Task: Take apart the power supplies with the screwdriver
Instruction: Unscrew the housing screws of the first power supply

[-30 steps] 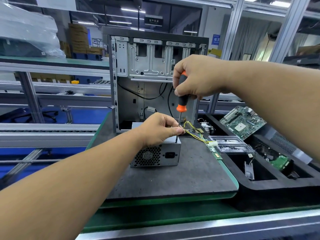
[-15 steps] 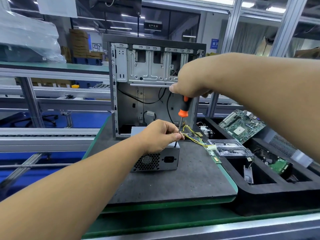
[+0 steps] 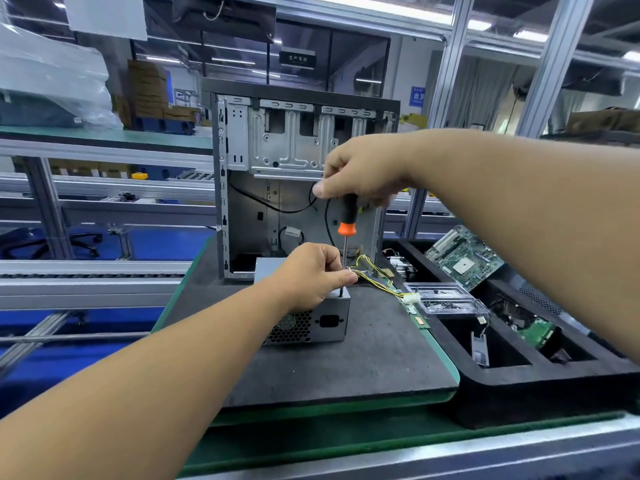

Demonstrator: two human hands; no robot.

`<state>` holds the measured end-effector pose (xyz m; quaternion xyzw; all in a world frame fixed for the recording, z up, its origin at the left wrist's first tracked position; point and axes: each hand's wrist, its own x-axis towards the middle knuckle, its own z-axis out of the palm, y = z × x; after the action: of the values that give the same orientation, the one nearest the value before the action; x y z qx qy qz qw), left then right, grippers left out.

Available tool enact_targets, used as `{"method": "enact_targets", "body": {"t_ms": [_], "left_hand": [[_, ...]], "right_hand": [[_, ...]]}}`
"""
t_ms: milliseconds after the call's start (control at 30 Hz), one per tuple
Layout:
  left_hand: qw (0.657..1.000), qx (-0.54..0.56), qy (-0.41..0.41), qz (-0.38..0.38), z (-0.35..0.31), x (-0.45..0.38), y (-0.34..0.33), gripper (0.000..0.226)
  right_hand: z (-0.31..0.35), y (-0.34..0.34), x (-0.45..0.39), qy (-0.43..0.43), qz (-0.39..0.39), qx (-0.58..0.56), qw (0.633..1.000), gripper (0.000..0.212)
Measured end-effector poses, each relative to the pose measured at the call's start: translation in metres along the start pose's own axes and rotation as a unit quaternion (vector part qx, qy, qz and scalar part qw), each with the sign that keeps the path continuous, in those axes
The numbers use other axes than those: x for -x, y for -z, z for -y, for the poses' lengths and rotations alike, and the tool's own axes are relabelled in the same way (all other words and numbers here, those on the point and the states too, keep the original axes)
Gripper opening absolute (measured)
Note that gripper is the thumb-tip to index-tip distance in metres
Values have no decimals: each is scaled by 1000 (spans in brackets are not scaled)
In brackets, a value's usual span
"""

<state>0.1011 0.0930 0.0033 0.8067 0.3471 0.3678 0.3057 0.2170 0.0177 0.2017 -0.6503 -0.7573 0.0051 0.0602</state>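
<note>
A grey power supply (image 3: 322,322) with a honeycomb vent and a black socket lies on the dark foam mat (image 3: 363,362). Yellow and black wires (image 3: 375,277) run from it to a white plug at the right. My right hand (image 3: 360,169) grips the top of a black and orange screwdriver (image 3: 347,220), which stands upright with its tip on the power supply's top near corner. My left hand (image 3: 313,273) rests on the power supply's top and pinches the screwdriver's shaft near the tip.
An open grey computer case (image 3: 298,140) stands upright just behind the power supply. At the right a black foam tray (image 3: 519,375) holds a green motherboard (image 3: 464,256), a clear plastic box (image 3: 443,299) of small parts and other boards. Metal conveyor rails run at the left.
My right hand has twisted round the screwdriver's handle, its thumb now pointing left. The left hand and the power supply have stayed in place.
</note>
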Motion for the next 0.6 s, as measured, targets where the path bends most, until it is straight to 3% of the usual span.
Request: {"method": "enact_targets", "body": {"t_ms": [67,133,200,233,300,367,500,600], "left_hand": [[1000,-12,-6,-4,-1,0,-1,49],[1000,-13,-16,-6,-2,1,-1,44],[1000,13,-23,11,-3,3,1,25],[999,27,-24,21,-3,4,3,20],[999,31,-27,26,-2,4,4,35],[1000,24,-16,11,-2,2,3,48],[1000,18,-1,-14,-3,-3,-4,52],[1000,5,-29,-4,-3,2,-5,33]], "right_hand": [[3,-4,0,-12,-74,124,989,50],[2,-8,-3,-5,-86,152,985,42],[0,-7,-3,8,-48,29,998,16],[-1,-5,-1,13,-28,-46,998,15],[-1,-1,-1,17,0,-119,993,18],[1,0,-1,14,-1,-82,997,9],[8,-1,-5,-12,-39,81,996,45],[9,-2,-6,-21,-51,123,991,55]]}}
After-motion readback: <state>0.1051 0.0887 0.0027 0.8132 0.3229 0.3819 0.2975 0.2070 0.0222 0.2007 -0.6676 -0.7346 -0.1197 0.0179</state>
